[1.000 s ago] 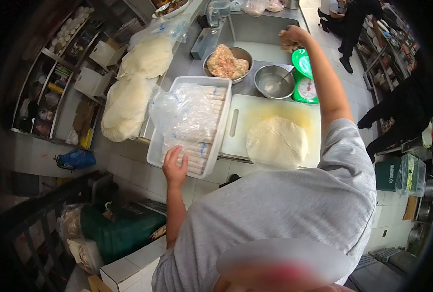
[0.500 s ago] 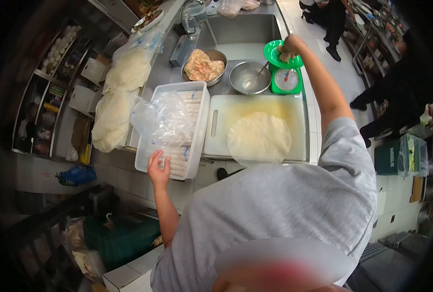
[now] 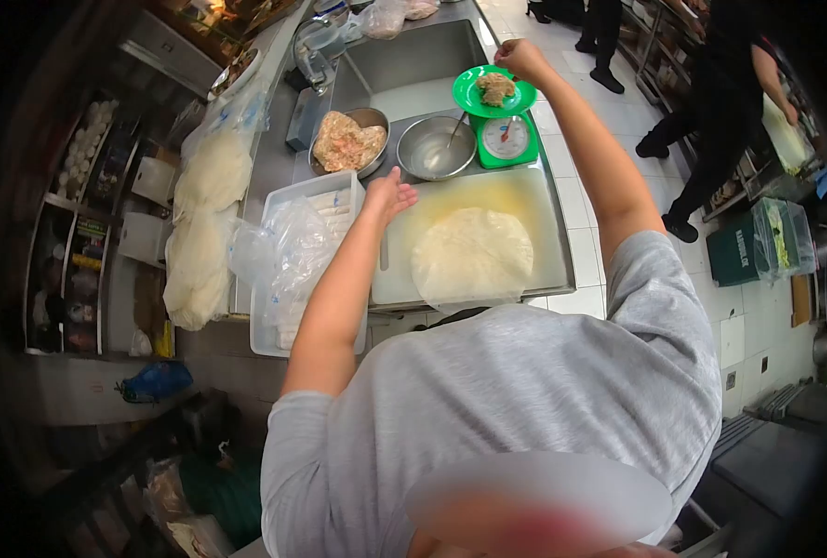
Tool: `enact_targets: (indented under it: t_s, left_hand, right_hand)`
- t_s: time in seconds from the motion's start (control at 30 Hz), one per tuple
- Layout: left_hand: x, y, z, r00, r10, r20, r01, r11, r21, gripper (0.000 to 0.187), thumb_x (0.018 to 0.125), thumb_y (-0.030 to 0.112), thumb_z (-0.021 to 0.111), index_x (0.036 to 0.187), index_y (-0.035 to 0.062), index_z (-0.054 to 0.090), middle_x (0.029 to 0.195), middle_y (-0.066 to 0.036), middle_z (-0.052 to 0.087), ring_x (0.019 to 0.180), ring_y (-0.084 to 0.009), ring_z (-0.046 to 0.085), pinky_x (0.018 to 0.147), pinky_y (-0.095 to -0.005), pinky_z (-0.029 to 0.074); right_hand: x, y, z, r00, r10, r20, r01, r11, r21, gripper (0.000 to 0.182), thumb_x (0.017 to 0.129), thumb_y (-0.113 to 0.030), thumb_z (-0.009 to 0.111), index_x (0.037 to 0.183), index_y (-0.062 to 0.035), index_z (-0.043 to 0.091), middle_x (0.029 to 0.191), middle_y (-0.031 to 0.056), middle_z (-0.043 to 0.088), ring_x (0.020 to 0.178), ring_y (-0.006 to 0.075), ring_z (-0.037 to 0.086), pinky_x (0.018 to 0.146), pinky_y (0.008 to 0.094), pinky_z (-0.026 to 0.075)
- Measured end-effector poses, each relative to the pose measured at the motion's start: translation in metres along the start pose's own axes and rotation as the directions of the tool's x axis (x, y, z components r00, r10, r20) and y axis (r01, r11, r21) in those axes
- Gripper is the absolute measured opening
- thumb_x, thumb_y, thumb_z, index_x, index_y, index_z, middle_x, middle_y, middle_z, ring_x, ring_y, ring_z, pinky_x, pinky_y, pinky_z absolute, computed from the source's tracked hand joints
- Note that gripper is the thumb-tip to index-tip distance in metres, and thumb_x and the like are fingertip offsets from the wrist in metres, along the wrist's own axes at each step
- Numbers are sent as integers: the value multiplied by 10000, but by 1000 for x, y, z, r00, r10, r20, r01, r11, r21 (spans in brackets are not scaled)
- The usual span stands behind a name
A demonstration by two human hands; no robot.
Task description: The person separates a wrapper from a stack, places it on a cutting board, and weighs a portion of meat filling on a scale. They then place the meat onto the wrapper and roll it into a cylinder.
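Observation:
My left hand [image 3: 391, 195] reaches over the left edge of the white cutting board [image 3: 390, 270], fingers stretched out with nothing in them. Behind it stands a steel bowl [image 3: 412, 168] with a spoon and pale liquid inside. My right hand [image 3: 522, 60] is closed at the rim of the green plate [image 3: 467, 90] on the green kitchen scale [image 3: 516, 156]; what its fingers hold is hidden. A lump of minced filling [image 3: 495, 89] lies on that plate. Round thin wrappers [image 3: 472, 253] are stacked on the board. More minced filling [image 3: 348, 139] heaps in another bowl.
A plastic tub [image 3: 263, 339] with white rolls under a plastic bag [image 3: 297, 237] stands left of the board. Sheets of wrappers [image 3: 200, 260] hang along the counter's left side. The sink [image 3: 413, 65] lies behind. Co-workers [image 3: 711, 93] stand to the right.
My left hand has left the tub and moved right and away from me, over the board's edge. My right hand has shifted from above the filling to the plate's far rim. The view has shifted.

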State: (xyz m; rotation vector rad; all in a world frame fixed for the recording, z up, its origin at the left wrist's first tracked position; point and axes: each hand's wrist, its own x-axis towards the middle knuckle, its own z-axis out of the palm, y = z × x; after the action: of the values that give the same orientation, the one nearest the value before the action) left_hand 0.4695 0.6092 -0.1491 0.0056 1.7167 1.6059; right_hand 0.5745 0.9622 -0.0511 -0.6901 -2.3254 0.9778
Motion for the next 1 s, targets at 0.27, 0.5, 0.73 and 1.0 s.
enact_targets:
  t_s: [0.27, 0.5, 0.73, 1.0]
  left_hand:
    - [53, -30, 32, 998, 37, -44, -39, 998, -44, 279, 975, 214, 471, 1092, -39, 476, 998, -184, 554, 839, -308, 611, 766, -439, 559]
    - [52, -41, 21, 994, 88, -65, -98, 980, -174, 349, 955, 174, 505, 1155, -67, 352, 1000, -209, 541, 790, -326, 628, 700, -430, 568]
    - [33, -44, 18, 967, 176, -184, -196, 976, -97, 500, 912, 385, 576, 1071, -40, 368, 929, -156, 511, 773, -291, 612, 666, -440, 564]
    - [-8, -58, 6, 952, 229, -201, -255, 960, -116, 638, 909, 476, 537, 1172, -63, 321, 1058, -187, 461, 877, -297, 597, 681, -424, 557]
  right_hand:
    - [-30, 17, -5, 978, 85, -189, -128, 965, -230, 303, 762, -336, 643, 905, -73, 688, 919, 158, 683, 880, 317, 651, 772, 417, 509]
    - [-76, 119, 34, 898, 426, -110, -424, 905, 43, 318, 832, -333, 594, 859, -22, 657, 678, 126, 636, 507, 201, 591, 470, 348, 472]
    - [-148, 37, 107, 849, 232, 474, -406, 861, 306, 362, 851, -140, 566, 1209, -139, 507, 595, 47, 545, 453, 137, 501, 393, 284, 406]
    - [-123, 48, 126, 838, 224, 498, -460, 781, 423, 532, 835, -97, 528, 1347, -184, 412, 599, 64, 552, 422, 151, 487, 358, 301, 376]
